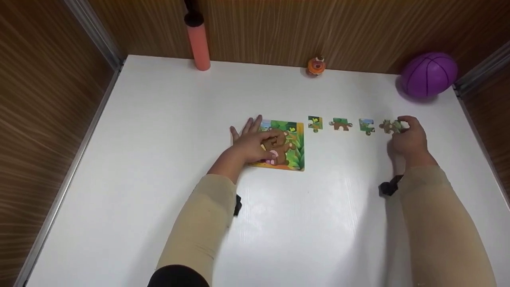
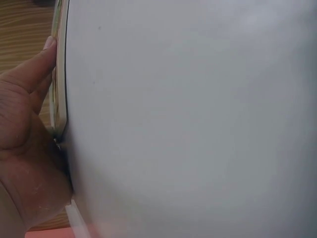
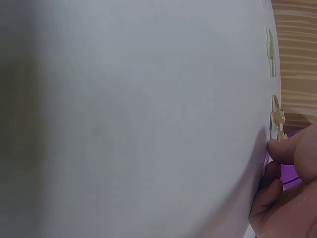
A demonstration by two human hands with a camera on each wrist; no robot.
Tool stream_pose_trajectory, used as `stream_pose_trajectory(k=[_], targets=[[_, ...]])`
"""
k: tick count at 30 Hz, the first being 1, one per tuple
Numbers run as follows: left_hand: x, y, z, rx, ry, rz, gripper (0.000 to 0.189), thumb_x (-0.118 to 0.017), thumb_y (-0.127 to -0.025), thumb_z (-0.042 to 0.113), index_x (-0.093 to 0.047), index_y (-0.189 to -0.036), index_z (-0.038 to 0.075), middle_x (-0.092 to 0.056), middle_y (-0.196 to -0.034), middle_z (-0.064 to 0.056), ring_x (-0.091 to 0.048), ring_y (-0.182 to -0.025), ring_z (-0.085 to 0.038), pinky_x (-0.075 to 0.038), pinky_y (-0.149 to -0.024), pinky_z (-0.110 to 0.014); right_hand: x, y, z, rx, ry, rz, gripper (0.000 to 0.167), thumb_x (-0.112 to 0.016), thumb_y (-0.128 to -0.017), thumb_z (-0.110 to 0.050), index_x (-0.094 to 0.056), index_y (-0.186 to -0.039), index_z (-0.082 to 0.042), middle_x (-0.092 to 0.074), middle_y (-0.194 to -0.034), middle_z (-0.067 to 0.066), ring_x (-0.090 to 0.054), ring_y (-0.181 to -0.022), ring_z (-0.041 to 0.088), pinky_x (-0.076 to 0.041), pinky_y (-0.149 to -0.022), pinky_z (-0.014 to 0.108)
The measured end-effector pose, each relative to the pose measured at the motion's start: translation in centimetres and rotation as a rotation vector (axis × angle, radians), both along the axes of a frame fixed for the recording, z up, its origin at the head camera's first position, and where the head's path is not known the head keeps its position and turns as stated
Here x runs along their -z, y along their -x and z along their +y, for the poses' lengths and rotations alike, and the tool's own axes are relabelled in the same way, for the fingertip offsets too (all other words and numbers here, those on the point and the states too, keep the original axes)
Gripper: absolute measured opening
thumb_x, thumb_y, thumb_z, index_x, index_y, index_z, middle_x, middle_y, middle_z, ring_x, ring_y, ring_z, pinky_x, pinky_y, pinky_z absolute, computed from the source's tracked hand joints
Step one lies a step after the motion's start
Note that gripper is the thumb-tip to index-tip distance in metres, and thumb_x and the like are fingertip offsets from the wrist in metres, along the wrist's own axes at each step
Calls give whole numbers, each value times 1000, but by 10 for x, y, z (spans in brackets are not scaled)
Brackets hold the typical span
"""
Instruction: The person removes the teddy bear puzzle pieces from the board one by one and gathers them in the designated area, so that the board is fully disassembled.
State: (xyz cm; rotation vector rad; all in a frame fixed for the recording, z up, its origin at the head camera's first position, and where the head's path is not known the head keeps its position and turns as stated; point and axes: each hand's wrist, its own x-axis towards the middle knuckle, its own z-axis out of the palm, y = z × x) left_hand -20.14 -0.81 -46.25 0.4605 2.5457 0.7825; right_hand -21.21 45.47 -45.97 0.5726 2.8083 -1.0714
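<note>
A square jigsaw puzzle [image 1: 295, 153] with brown bears and green leaves lies on the white table. My left hand [image 1: 251, 145] rests over its left part, fingers spread, covering some of the picture; in the left wrist view the fingers lie along the puzzle's edge [image 2: 61, 84]. To the right, loose jigsaw pieces run in a row: a yellow-and-green one [image 1: 316, 124], a brown one [image 1: 340, 125] and a blue-and-green one [image 1: 366, 126]. At the row's right end my right hand [image 1: 411, 137] pinches a brown-and-green jigsaw piece [image 1: 389, 126] by its right side, thumb and fingers curled.
Along the back of the table stand a pink cylinder [image 1: 199, 46] with a black top, a small orange toy [image 1: 316, 66] and a purple ball [image 1: 429, 75] in the right corner. Wood-grain panels [image 1: 259, 32] enclose the back and sides.
</note>
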Motion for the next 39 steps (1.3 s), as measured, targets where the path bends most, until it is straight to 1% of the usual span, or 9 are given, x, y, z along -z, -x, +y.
stream_pose_trajectory(k=[4, 10, 15, 18, 22, 27, 30, 35, 39], targets=[[-1, 0, 0, 8, 4, 2, 76, -77, -95, 47, -43, -162, 43, 11, -178, -2, 17, -162, -27, 23, -117, -70, -1, 0, 0, -12, 10, -8, 66, -42, -101, 0, -27, -164, -2, -44, -147, 39, -45, -135, 47, -39, -113, 58], [-2, 0, -1, 1, -4, 0, 77, -77, -95, 47, -42, -163, 41, 11, -178, -2, 18, -162, -26, 24, -117, -70, -3, -3, -3, -16, -4, 10, 71, -42, -99, 0, -20, -167, -4, -45, -138, 35, -46, -121, 42, -41, -105, 56], [-2, -1, -1, -4, -11, 1, 75, -77, -96, 46, -43, -163, 41, 11, -178, -2, 18, -162, -26, 25, -117, -69, -6, -4, -6, 26, 26, -2, 77, -42, -100, -1, -8, -169, -10, -40, -150, 38, -42, -133, 47, -36, -116, 59], [0, -1, -1, -3, -14, 1, 76, -77, -95, 47, -42, -163, 42, 11, -178, -2, 18, -162, -26, 25, -117, -69, -5, -6, -8, 64, 43, -6, 78, -42, -101, -1, -5, -169, -10, -37, -155, 37, -41, -138, 48, -36, -117, 59], [-1, -1, 0, -5, -15, 4, 78, -78, -94, 47, -42, -163, 42, 10, -178, -2, 17, -162, -26, 25, -117, -69, -2, -10, -14, 94, 22, 5, 76, -41, -99, 1, -8, -168, -4, -38, -155, 36, -42, -136, 47, -38, -116, 57], [-1, -1, 2, -12, -2, 1, 79, -79, -93, 48, -42, -162, 44, 10, -178, -2, 17, -162, -27, 24, -117, -69, 5, -13, -25, 118, -55, 39, 74, -38, -94, 5, -17, -165, 2, -37, -150, 39, -45, -126, 44, -42, -109, 55], [-1, 0, 2, -14, -5, 3, 79, -80, -92, 47, -43, -161, 46, 9, -179, -2, 17, -162, -27, 24, -117, -69, 7, -15, -34, 124, -78, 57, 71, -39, -95, 6, -22, -164, 3, -36, -150, 39, -46, -124, 44, -44, -106, 55], [-3, -1, 2, -21, -12, 11, 79, -81, -91, 45, -44, -161, 46, 8, -179, -2, 17, -162, -27, 25, -117, -68, 4, -16, -52, 77, -90, 101, 61, -41, -102, 1, -27, -162, 5, -39, -148, 38, -48, -126, 45, -45, -106, 55], [-2, -1, 1, -15, 2, 5, 79, -80, -92, 46, -42, -161, 46, 10, -178, -2, 18, -162, -27, 25, -117, -69, -1, -21, -70, 18, -130, 207, 55, -42, -102, -2, -36, -156, 6, -44, -142, 36, -53, -122, 46, -46, -102, 56]])
